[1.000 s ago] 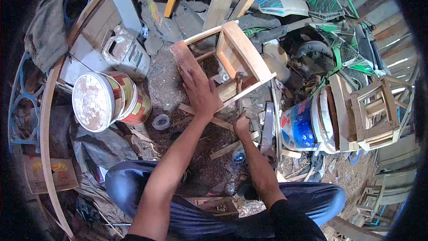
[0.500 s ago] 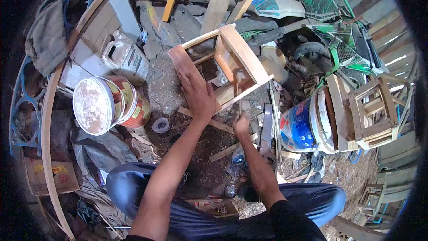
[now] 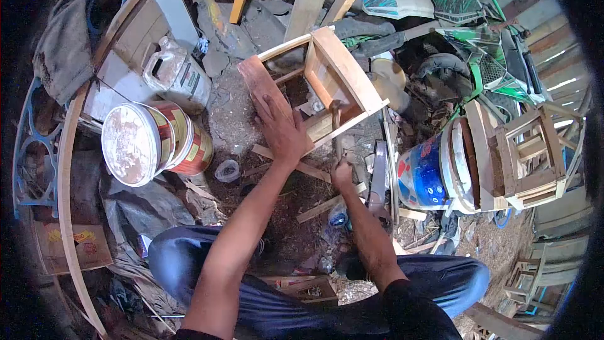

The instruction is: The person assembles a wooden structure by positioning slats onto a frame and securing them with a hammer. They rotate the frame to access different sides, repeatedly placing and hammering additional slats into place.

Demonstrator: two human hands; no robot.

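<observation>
A small wooden frame [image 3: 345,72] of nailed boards lies tilted on the ground in front of me. My left hand [image 3: 282,137] rests flat along its reddish-brown board, fingers stretched out and thumb apart. In my right hand [image 3: 343,175] is a hammer [image 3: 338,131], gripped by the handle with the fist closed around it. The hammer's head overlaps the inner side of the frame's near rail in this view. Scrap wood strips [image 3: 301,169] lie on the dirt below the frame.
To the left stand a white-lidded paint bucket [image 3: 130,145] and a dirty plastic jerrycan [image 3: 179,79]. On the right are a blue bucket [image 3: 420,173], a second wooden frame [image 3: 531,157] and a handsaw [image 3: 379,173]. Green motorcycle fairings [image 3: 453,3] and planks [image 3: 309,0] lie farther back.
The hammer has shifted only slightly at the near rail, its head sharper now. The wooden frame's far end sits a little higher in view. My left hand stays on the board.
</observation>
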